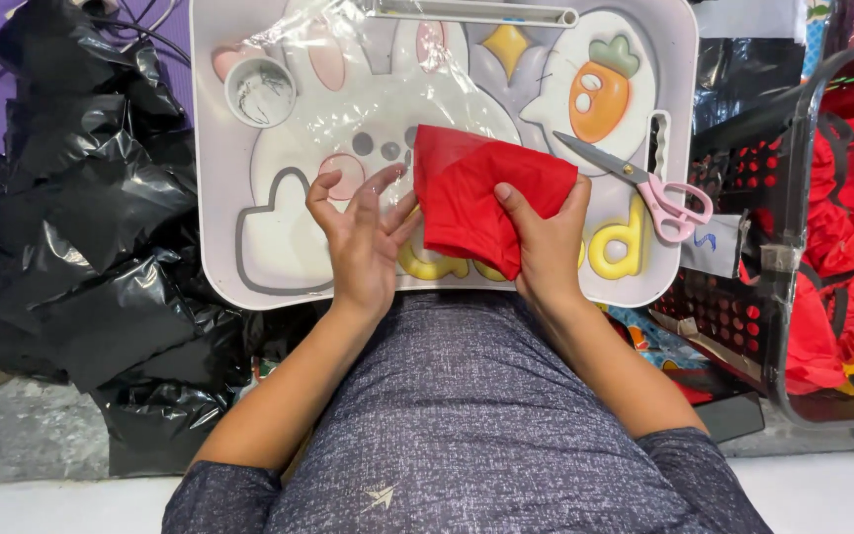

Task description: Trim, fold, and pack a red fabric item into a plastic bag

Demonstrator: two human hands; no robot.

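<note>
We see the folded red cloth (476, 203) lying on the white lap tray (249, 267), its long axis slanting from upper left to lower right. The right hand (546, 242) pinches its right edge, thumb on top. The left hand (363, 237) sits just left of it, fingers (323, 193) spread and loose, apparently not touching the cloth. Pink scissors (644, 188) lie further right.
</note>
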